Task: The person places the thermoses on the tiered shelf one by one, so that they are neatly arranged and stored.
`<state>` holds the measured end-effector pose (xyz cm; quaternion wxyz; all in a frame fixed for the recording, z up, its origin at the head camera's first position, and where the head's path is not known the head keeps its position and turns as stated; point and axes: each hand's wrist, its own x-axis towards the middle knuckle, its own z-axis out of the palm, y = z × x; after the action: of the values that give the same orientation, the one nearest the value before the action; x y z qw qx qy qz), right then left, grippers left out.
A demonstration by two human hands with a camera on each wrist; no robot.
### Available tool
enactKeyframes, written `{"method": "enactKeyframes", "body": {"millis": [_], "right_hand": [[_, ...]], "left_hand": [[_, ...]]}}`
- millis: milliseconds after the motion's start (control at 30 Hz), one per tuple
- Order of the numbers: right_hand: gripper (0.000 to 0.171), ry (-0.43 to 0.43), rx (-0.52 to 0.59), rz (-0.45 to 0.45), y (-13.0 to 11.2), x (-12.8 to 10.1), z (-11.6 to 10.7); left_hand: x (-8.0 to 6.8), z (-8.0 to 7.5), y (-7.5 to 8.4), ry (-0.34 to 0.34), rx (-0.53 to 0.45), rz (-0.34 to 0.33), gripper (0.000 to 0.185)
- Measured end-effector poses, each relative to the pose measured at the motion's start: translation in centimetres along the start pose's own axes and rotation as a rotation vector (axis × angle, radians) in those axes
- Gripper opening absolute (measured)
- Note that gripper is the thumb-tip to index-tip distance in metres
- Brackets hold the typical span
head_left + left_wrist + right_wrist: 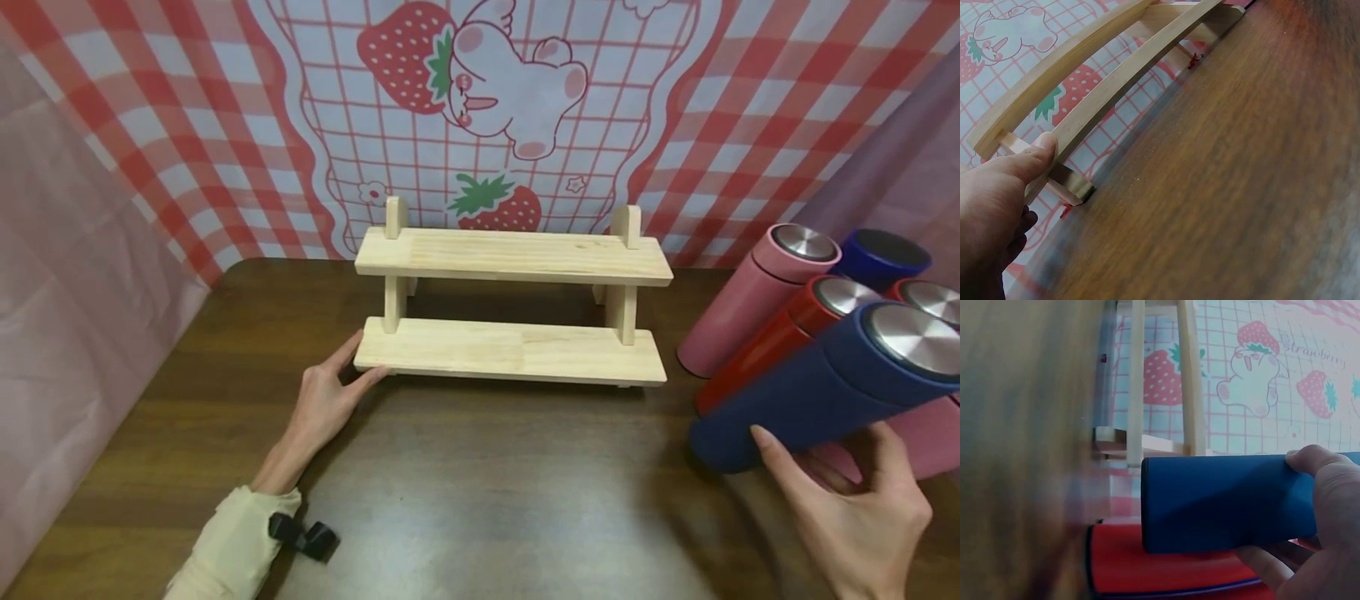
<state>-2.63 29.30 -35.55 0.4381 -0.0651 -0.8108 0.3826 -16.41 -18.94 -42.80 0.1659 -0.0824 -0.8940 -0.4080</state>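
A blue bottle [825,379] is gripped by the right hand [862,500] at the lower right of the head view, thumb on one side and fingers curled under the other, so that the cylinder is lifted clear of the surface [480,492] and tilted, its steel cap pointing to the upper right. In the right wrist view the bottle [1216,503] fills the centre, with the thumb [1316,465] pressed against its upper edge. The grip sits near the bottle's base end, apparently so that the bottle can be carried leaning.

The left hand [330,396] lies at centre left, fingers nearly straight, touching the left end of the lower board of a wooden rack [513,292]; in the left wrist view the thumb [1035,153] is pressed on that board's edge. The rack appears to be steadied in this way.

The rack is made of pale, unfinished pine with visible grain: 2 flat boards joined as steps by short square posts. The bottle has a matte, slightly rubbery-looking skin and a brushed metal cap. Behind it, at the right edge, a red bottle [780,342], a pink bottle [750,300] and others of the same shape are grouped closely. The surface is dark wood-grain laminate with a faint sheen. A checked strawberry cloth [480,100] hangs at the top of the frame.
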Motion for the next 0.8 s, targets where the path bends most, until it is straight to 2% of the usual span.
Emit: {"method": "enactKeyframes", "body": {"millis": [100, 200, 367, 567, 800], "right_hand": [[0.059, -0.009, 0.093, -0.008, -0.4, 0.6, 0.5], [0.056, -0.026, 0.185, -0.058, -0.7, 1.2, 1.0], [0.055, -0.071, 0.282, -0.118, -1.4, 1.9, 1.7], [0.063, -0.126, 0.304, -0.133, -1.9, 2.8, 2.3], [0.067, -0.141, 0.298, -0.126, -2.3, 3.6, 3.1]], "left_hand": [[0.0, 0.0, 0.0, 0.000, -0.001, 0.001, 0.070], [0.0, 0.0, 0.0, 0.002, -0.002, 0.003, 0.071], [0.0, 0.0, 0.0, -0.001, 0.001, -0.003, 0.071], [0.0, 0.0, 0.1, -0.005, 0.000, -0.005, 0.071], [0.0, 0.0, 0.0, -0.008, 0.003, -0.004, 0.072]]}}
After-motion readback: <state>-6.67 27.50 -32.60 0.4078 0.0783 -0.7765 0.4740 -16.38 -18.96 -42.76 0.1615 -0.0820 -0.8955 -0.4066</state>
